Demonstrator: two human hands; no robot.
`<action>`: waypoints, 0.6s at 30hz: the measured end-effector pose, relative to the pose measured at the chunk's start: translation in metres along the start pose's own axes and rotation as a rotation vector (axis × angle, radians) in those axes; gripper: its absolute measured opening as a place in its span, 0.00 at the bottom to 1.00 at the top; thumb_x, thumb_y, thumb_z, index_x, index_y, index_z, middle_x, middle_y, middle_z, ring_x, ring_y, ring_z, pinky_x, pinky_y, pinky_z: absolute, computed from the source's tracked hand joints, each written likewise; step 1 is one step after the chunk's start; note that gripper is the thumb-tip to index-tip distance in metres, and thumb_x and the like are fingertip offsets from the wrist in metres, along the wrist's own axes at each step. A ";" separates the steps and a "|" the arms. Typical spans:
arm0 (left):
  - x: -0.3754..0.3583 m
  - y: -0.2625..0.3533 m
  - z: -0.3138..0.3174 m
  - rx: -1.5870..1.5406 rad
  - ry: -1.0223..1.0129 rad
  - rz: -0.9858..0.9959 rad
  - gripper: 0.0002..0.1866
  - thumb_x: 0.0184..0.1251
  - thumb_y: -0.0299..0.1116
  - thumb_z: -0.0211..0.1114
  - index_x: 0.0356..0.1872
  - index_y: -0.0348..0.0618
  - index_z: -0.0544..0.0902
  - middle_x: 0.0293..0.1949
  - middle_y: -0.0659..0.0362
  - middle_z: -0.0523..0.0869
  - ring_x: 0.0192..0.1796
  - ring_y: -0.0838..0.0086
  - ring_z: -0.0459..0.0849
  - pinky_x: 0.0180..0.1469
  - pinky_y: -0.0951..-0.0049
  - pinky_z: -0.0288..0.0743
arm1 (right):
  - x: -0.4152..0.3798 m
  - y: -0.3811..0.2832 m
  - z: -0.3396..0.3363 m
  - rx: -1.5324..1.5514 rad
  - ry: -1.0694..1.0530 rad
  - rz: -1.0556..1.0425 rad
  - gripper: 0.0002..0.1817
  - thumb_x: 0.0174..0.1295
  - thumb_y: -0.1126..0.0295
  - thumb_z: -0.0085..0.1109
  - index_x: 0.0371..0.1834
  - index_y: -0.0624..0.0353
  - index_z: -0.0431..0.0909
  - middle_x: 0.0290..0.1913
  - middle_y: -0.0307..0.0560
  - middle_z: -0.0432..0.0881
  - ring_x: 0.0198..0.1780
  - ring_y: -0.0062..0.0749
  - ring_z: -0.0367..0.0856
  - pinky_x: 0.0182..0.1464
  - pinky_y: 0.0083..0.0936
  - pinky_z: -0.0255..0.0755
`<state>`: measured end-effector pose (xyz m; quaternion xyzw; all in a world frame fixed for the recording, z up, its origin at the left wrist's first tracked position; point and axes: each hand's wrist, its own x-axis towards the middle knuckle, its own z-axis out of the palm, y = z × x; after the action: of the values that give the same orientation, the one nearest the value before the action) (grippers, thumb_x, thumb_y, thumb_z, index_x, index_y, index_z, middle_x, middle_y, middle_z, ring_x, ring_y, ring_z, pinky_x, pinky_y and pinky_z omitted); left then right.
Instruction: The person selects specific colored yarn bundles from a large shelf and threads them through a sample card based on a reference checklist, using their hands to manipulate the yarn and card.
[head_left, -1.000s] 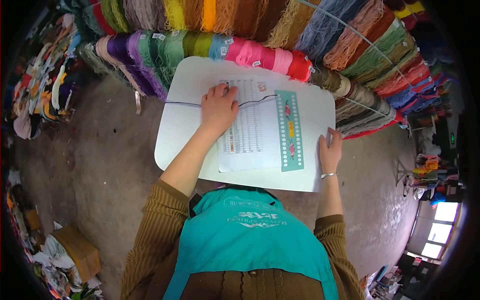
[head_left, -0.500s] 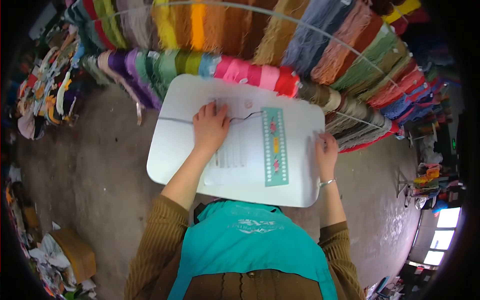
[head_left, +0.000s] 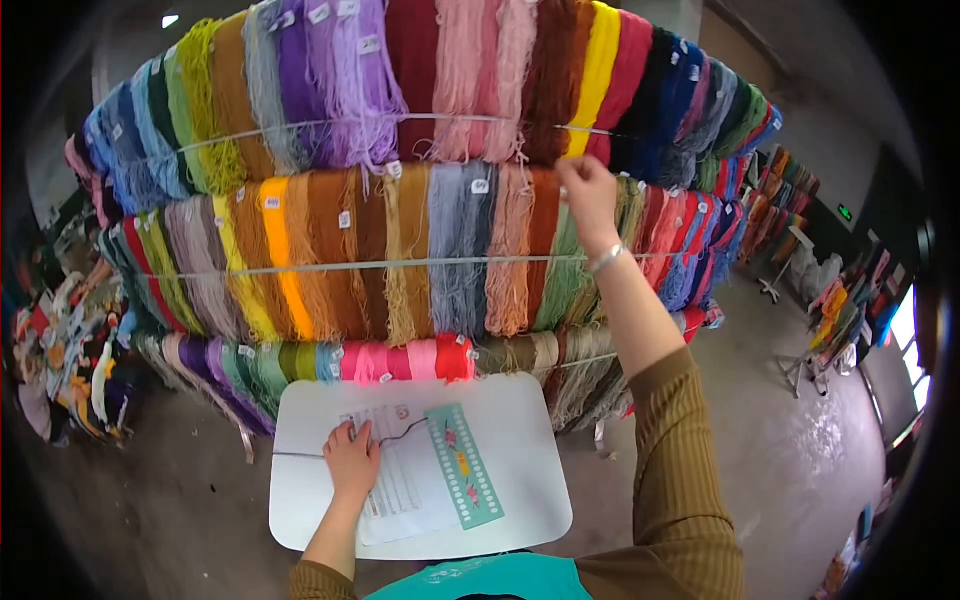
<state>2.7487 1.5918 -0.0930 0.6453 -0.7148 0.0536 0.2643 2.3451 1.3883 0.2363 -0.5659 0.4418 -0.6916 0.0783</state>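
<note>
My left hand (head_left: 352, 462) lies with its fingers spread on a printed paper sheet (head_left: 400, 500) atop a small white table (head_left: 530, 450). A dark yarn strand (head_left: 300, 455) crosses the table, passes at that hand and reaches a teal card (head_left: 463, 467) with a row of holes along each long side and flowers in the middle. My right hand (head_left: 590, 200), wearing a bracelet, is raised to the yarn rack, its fingers curled together in front of the hanging skeins. Between its fingertips I cannot make out anything. Yellow (head_left: 590, 85) and brown skeins (head_left: 545, 90) hang close by.
Rows of coloured skeins (head_left: 460, 255) with small number tags fill the rack, held by thin cross bars (head_left: 350, 268). A heap of mixed yarn (head_left: 80, 350) is at left. More hung yarn (head_left: 835, 310) stands at right, past the concrete floor (head_left: 760, 430).
My right hand has left the table's right edge and risen to the upper rack. The view has tilted up, showing more skeins. My left hand stays on the sheet.
</note>
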 end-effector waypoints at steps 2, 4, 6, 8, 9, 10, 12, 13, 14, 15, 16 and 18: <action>0.000 0.001 -0.001 0.001 -0.011 -0.012 0.22 0.59 0.40 0.65 0.56 0.51 0.83 0.56 0.49 0.76 0.61 0.53 0.71 0.61 0.51 0.63 | 0.039 -0.001 0.000 0.018 0.147 -0.090 0.12 0.60 0.65 0.63 0.36 0.65 0.84 0.29 0.48 0.87 0.34 0.30 0.85 0.38 0.26 0.75; 0.000 0.001 0.000 0.007 -0.007 -0.005 0.21 0.59 0.40 0.65 0.55 0.51 0.83 0.55 0.50 0.76 0.61 0.53 0.71 0.61 0.51 0.63 | 0.070 0.003 0.001 -0.044 0.246 -0.138 0.12 0.58 0.64 0.63 0.35 0.64 0.85 0.33 0.54 0.87 0.37 0.42 0.87 0.42 0.30 0.77; 0.000 0.001 0.001 0.011 -0.003 -0.001 0.21 0.59 0.40 0.65 0.55 0.51 0.83 0.55 0.50 0.76 0.61 0.53 0.71 0.61 0.51 0.63 | 0.092 0.002 0.004 -0.040 0.264 -0.188 0.12 0.57 0.64 0.62 0.36 0.62 0.85 0.34 0.54 0.87 0.38 0.44 0.87 0.43 0.32 0.77; -0.001 0.001 0.002 0.008 0.008 0.003 0.21 0.59 0.40 0.65 0.55 0.52 0.83 0.55 0.50 0.76 0.61 0.53 0.71 0.61 0.51 0.64 | 0.093 -0.020 0.004 -0.151 0.307 -0.233 0.13 0.57 0.63 0.62 0.37 0.61 0.86 0.36 0.53 0.88 0.40 0.44 0.87 0.44 0.32 0.77; -0.001 0.001 0.002 0.010 0.010 0.004 0.21 0.59 0.40 0.65 0.55 0.52 0.83 0.55 0.50 0.76 0.61 0.53 0.71 0.61 0.51 0.64 | 0.099 -0.023 0.006 -0.163 0.314 -0.248 0.13 0.57 0.63 0.63 0.37 0.60 0.86 0.36 0.52 0.88 0.40 0.44 0.87 0.45 0.32 0.77; -0.001 0.000 0.002 0.016 0.010 0.016 0.22 0.59 0.40 0.65 0.56 0.51 0.82 0.55 0.50 0.76 0.60 0.53 0.71 0.60 0.51 0.64 | 0.104 -0.027 0.007 -0.184 0.326 -0.256 0.12 0.56 0.63 0.63 0.37 0.59 0.86 0.36 0.52 0.88 0.40 0.43 0.87 0.44 0.32 0.77; 0.000 0.001 0.001 0.023 0.009 0.026 0.22 0.58 0.39 0.64 0.57 0.51 0.81 0.54 0.50 0.75 0.59 0.53 0.71 0.59 0.51 0.64 | 0.112 -0.033 0.009 -0.192 0.347 -0.253 0.12 0.56 0.62 0.63 0.37 0.59 0.86 0.36 0.52 0.88 0.40 0.43 0.87 0.44 0.33 0.77; 0.000 0.002 0.001 0.022 0.005 0.023 0.22 0.59 0.39 0.64 0.57 0.51 0.81 0.55 0.49 0.75 0.59 0.53 0.71 0.59 0.51 0.64 | 0.115 -0.036 0.010 -0.199 0.366 -0.249 0.12 0.56 0.62 0.63 0.36 0.58 0.87 0.36 0.51 0.88 0.40 0.43 0.87 0.44 0.33 0.78; 0.000 0.002 0.001 0.021 0.001 0.019 0.23 0.59 0.39 0.64 0.57 0.51 0.82 0.55 0.49 0.75 0.59 0.53 0.71 0.60 0.51 0.64 | 0.121 -0.034 0.011 -0.243 0.369 -0.249 0.13 0.55 0.60 0.64 0.36 0.58 0.87 0.36 0.51 0.88 0.40 0.43 0.87 0.45 0.34 0.78; 0.000 0.002 0.001 0.023 0.002 0.016 0.23 0.59 0.39 0.64 0.57 0.51 0.82 0.55 0.49 0.75 0.59 0.53 0.71 0.60 0.51 0.64 | 0.122 -0.036 0.011 -0.240 0.367 -0.249 0.13 0.55 0.60 0.64 0.36 0.58 0.87 0.36 0.51 0.88 0.40 0.43 0.87 0.45 0.34 0.78; -0.001 0.002 0.001 0.026 -0.001 0.018 0.23 0.59 0.38 0.64 0.57 0.51 0.82 0.55 0.49 0.75 0.59 0.53 0.71 0.60 0.51 0.64 | 0.124 -0.038 0.011 -0.265 0.349 -0.212 0.14 0.55 0.60 0.64 0.36 0.58 0.87 0.36 0.50 0.88 0.40 0.44 0.87 0.45 0.34 0.78; 0.000 0.003 0.000 0.030 -0.002 0.019 0.23 0.59 0.38 0.65 0.57 0.50 0.81 0.55 0.49 0.75 0.59 0.53 0.71 0.60 0.51 0.64 | 0.126 -0.043 0.010 -0.288 0.329 -0.177 0.14 0.54 0.59 0.64 0.36 0.58 0.87 0.36 0.50 0.88 0.41 0.44 0.87 0.45 0.35 0.78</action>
<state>2.7461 1.5920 -0.0928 0.6426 -0.7201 0.0661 0.2534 2.3270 1.3317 0.3562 -0.4873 0.4914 -0.7087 -0.1371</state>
